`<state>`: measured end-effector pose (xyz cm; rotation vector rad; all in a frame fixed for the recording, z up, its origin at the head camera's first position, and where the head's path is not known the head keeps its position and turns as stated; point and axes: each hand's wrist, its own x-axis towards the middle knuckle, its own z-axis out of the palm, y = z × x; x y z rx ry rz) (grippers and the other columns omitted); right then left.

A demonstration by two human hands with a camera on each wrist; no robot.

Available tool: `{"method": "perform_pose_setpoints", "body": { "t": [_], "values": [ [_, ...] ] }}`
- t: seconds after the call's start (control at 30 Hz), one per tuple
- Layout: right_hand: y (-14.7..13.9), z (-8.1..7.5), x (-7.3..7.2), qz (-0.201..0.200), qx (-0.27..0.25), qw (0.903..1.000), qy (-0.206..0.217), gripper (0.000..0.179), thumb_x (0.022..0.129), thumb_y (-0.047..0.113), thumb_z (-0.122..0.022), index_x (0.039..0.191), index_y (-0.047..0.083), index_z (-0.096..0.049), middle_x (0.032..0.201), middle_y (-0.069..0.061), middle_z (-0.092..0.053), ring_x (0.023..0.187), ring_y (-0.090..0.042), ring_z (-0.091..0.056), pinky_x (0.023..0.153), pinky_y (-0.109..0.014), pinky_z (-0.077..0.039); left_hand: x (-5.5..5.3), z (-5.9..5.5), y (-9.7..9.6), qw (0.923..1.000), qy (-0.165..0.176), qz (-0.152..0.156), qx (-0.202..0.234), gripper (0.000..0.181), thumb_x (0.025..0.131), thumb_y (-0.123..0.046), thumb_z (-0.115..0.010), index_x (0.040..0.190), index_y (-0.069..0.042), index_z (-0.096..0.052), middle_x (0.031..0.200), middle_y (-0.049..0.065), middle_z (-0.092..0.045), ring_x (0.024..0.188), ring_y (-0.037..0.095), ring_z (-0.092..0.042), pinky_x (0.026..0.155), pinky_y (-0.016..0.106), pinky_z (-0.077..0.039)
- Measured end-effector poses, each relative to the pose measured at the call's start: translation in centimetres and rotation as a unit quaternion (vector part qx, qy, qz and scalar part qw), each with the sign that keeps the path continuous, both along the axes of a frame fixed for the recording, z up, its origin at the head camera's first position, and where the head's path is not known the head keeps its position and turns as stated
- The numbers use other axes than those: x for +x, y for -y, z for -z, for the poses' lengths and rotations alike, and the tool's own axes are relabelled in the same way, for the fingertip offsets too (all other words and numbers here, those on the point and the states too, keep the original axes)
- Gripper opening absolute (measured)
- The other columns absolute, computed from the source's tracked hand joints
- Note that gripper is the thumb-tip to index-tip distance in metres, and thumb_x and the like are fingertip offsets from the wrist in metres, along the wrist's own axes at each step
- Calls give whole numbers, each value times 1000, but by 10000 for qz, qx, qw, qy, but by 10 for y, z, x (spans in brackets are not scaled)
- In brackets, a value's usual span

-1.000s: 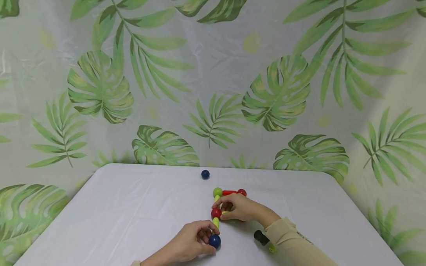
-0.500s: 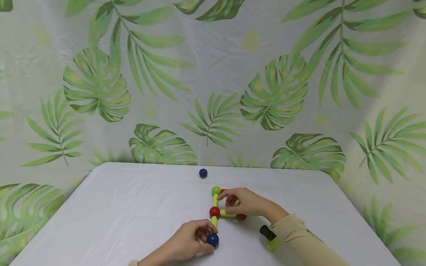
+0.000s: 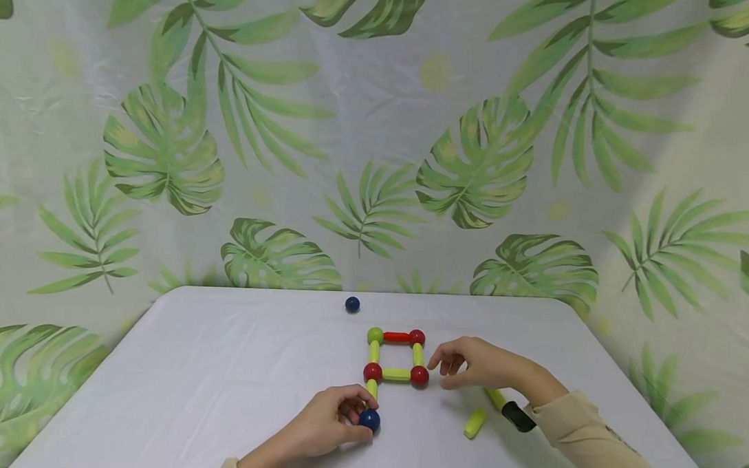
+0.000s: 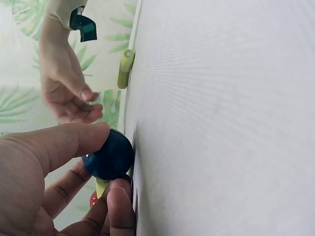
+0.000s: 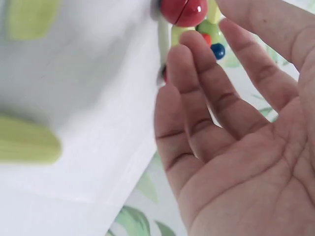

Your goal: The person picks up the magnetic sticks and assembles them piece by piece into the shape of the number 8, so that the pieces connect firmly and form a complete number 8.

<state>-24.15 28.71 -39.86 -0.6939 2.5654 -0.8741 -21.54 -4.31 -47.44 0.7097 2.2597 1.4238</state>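
Note:
A square frame of balls and rods lies on the table: a green ball (image 3: 376, 335), a far right red ball (image 3: 417, 338), a near left red ball (image 3: 372, 372) and a near right red ball (image 3: 420, 375). One red rod (image 3: 397, 337) forms the far side; yellow-green rods form the others. From the near left ball, another yellow-green rod (image 3: 372, 389) runs down to a large blue ball (image 4: 110, 155). My left hand (image 3: 337, 417) pinches that blue ball between thumb and fingers. My right hand (image 3: 484, 363), fingers loosely bent and holding nothing, hovers just right of the square.
Two loose yellow-green rods, a nearer one (image 3: 475, 423) and a farther one (image 3: 495, 398), lie below the right hand. A small blue ball (image 3: 352, 304) sits by the far edge of the white table (image 3: 253, 340). Leaf-patterned cloth (image 3: 378, 124) hangs behind.
My right hand has left the square's near side and moved right, uncovering its right-hand rod and near right red ball. My left hand keeps its hold on the blue ball.

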Motion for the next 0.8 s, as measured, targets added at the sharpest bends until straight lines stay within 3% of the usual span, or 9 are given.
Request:
{"method": "perform_pose_setpoints", "body": {
  "t": [0.17,0.43,0.8],
  "values": [
    [-14,-1,13,-33,53,9999,113,20,94,11,-81,114,10,-76,98,1,-69,94,-12,-63,84,-27,-52,0,0,1,10000,-31,-5,11,33,89,-9,-86,119,-15,-74,99,2,-64,91,19,-57,72,20,-47],
    [-26,8,29,310,260,9988,291,24,88,7,-86,108,13,-76,96,-5,-67,87,-15,-59,76,-25,-48,1,-1,1,10000,-1,1,50,33,89,-8,-87,119,-14,-74,99,2,-64,90,19,-57,72,19,-46],
    [-34,19,41,436,292,9979,390,27,84,3,-89,105,13,-76,89,-3,-64,77,-14,-55,69,-23,-46,0,0,0,9999,141,-45,-7,33,90,-8,-85,120,-15,-73,99,2,-63,92,20,-57,71,20,-46]
  ]
}}
